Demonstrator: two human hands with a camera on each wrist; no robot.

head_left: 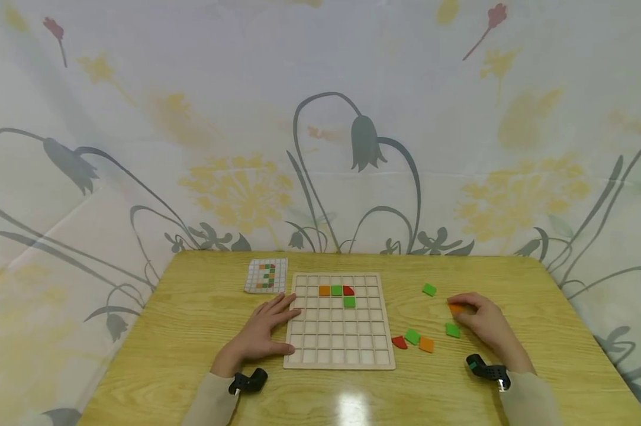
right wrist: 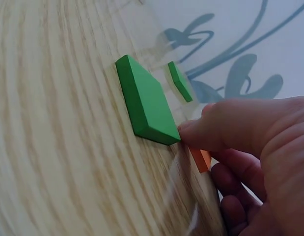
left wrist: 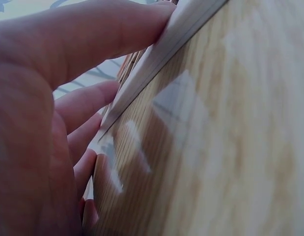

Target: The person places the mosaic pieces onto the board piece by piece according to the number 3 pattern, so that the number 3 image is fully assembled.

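Observation:
My left hand (head_left: pixel 261 332) rests with spread fingers on the left edge of a wooden grid board (head_left: pixel 323 362). In the left wrist view its thumb (left wrist: pixel 93 37) touches the board's rim (left wrist: pixel 156 59). On the board lie an orange square tile (head_left: pixel 324 290), a green tile (head_left: pixel 336 290), a red rounded tile (head_left: pixel 348 290) and, below it, another green tile (head_left: pixel 349 302). My right hand (head_left: pixel 485 322) pinches an orange tile (head_left: pixel 455 308) between thumb and fingers, at the table's right side. Close to the thumb lies a green tile (right wrist: pixel 147 101), seen large in the right wrist view.
A printed pattern card (head_left: pixel 267 276) lies beyond my left hand. Right of the board are a loose red tile (head_left: pixel 399 342), a green tile (head_left: pixel 412 337) and an orange tile (head_left: pixel 426 344). Farther back sits one more green tile (head_left: pixel 429 290). A flowered cloth (head_left: pixel 320 201) hangs behind the table.

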